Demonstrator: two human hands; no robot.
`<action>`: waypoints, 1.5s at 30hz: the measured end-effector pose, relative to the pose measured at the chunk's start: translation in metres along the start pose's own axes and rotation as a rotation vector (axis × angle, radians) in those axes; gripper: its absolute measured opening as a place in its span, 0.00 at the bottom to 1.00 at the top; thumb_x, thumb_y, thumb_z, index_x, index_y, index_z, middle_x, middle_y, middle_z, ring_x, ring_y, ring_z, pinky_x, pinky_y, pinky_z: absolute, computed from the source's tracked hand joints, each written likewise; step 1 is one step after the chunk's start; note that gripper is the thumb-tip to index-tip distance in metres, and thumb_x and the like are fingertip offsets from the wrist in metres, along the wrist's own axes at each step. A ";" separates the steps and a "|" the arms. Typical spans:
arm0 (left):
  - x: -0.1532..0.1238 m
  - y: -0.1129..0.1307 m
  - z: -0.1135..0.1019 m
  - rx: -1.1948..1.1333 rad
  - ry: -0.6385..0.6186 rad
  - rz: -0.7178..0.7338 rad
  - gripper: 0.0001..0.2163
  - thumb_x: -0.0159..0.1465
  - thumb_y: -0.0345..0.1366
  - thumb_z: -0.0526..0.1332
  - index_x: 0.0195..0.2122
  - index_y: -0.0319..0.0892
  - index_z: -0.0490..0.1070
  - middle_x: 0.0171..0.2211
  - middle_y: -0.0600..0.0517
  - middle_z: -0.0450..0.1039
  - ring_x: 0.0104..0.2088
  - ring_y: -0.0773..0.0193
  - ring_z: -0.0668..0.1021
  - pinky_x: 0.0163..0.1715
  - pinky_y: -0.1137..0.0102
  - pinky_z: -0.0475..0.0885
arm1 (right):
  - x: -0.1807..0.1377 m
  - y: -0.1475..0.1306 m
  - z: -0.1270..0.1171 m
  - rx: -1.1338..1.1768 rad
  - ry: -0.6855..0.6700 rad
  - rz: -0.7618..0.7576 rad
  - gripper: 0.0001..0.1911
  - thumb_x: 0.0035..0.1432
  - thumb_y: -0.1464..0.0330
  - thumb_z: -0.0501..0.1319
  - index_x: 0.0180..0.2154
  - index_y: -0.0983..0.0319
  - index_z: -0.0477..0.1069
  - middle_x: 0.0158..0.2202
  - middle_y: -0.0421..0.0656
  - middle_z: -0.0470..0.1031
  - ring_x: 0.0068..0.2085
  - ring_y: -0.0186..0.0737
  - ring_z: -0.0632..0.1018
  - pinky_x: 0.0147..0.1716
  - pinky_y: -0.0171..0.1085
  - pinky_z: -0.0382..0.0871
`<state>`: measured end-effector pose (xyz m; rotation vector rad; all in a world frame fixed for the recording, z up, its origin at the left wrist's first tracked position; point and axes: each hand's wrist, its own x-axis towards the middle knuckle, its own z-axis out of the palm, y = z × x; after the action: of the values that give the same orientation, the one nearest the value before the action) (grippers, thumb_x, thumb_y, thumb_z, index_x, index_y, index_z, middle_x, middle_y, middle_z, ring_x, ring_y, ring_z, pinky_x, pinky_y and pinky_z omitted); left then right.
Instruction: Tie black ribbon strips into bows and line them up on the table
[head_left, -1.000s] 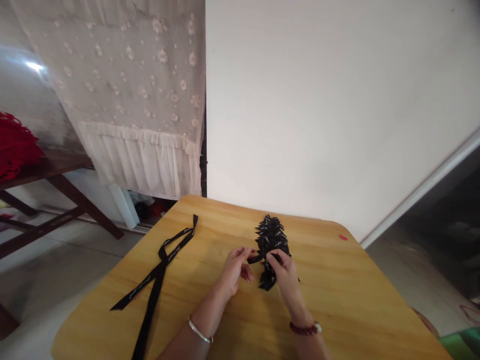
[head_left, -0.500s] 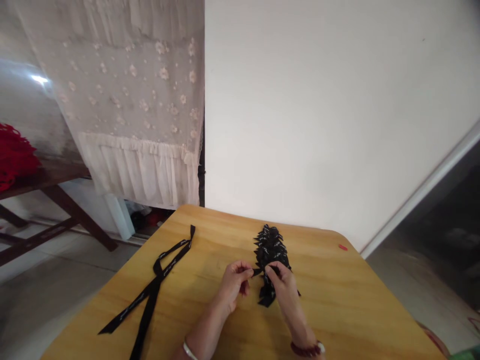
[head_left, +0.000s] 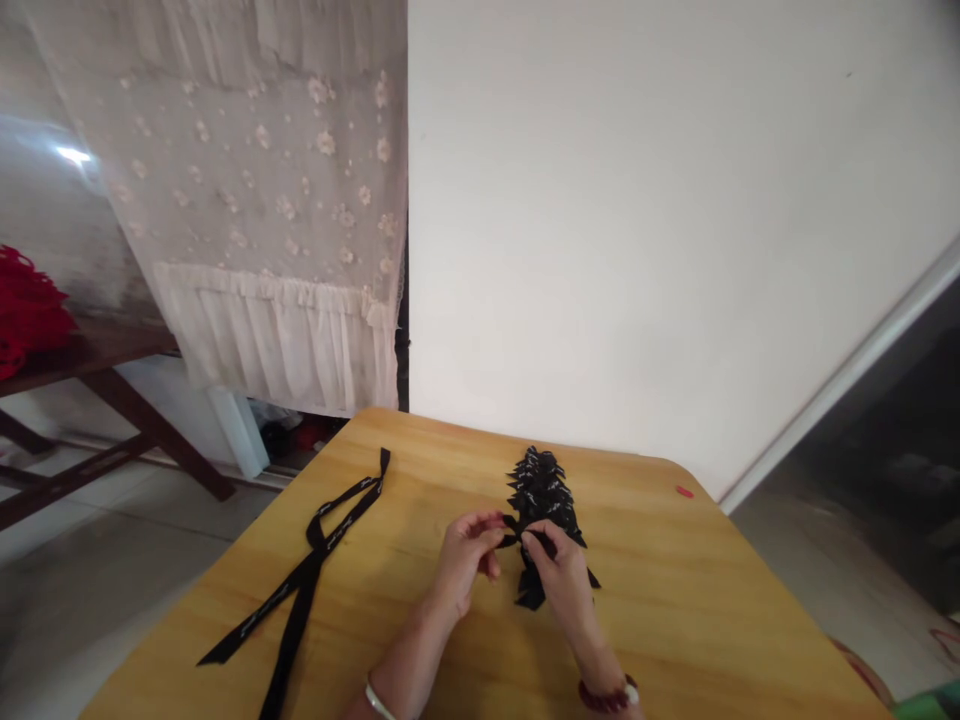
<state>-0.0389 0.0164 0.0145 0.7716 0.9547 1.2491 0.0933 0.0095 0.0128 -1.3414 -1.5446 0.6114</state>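
My left hand pinches a short piece of black ribbon between thumb and fingers. Just to its right, my right hand is closed on the same ribbon, thumb against forefinger. The ribbon between them shows a small loop near the left fingertips. Behind and under the hands lies a bunch of black ribbon bows with white lettering, set in a long row away from me. My right hand covers part of its near end. Loose black ribbon strips with white writing lie crossed on the table to the left.
The wooden table reaches up to a white wall panel. A small red piece lies at its far right. At left hang a lace curtain and a dark wooden bench bearing a red heap.
Both hands have shifted slightly; the right fingertips are a little nearer the left. A small loop of ribbon now shows by my left fingers. The loose strips stay put.
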 end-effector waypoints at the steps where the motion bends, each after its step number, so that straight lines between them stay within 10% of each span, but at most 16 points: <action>1: -0.001 -0.001 0.002 -0.007 -0.032 -0.032 0.11 0.44 0.33 0.62 0.30 0.37 0.69 0.26 0.52 0.72 0.11 0.74 0.68 0.10 0.77 0.62 | -0.001 0.000 0.001 0.006 -0.014 -0.005 0.12 0.51 0.61 0.55 0.26 0.62 0.68 0.23 0.41 0.71 0.26 0.37 0.70 0.26 0.32 0.62; 7: -0.003 -0.010 0.007 -0.035 -0.070 -0.052 0.07 0.41 0.31 0.65 0.22 0.34 0.70 0.18 0.52 0.71 0.20 0.68 0.73 0.22 0.73 0.70 | -0.001 -0.001 0.006 0.067 -0.061 0.048 0.10 0.50 0.63 0.56 0.26 0.63 0.67 0.21 0.40 0.70 0.24 0.36 0.70 0.25 0.32 0.62; 45: 0.004 -0.009 -0.004 -0.109 0.032 -0.028 0.11 0.41 0.36 0.66 0.19 0.36 0.66 0.15 0.57 0.64 0.13 0.73 0.67 0.12 0.77 0.64 | -0.002 -0.009 0.002 0.119 -0.146 0.078 0.20 0.50 0.55 0.52 0.18 0.63 0.62 0.15 0.35 0.59 0.19 0.31 0.62 0.19 0.31 0.54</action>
<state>-0.0382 0.0191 0.0043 0.6528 0.9121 1.2816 0.0868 0.0061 0.0194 -1.2949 -1.5518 0.8532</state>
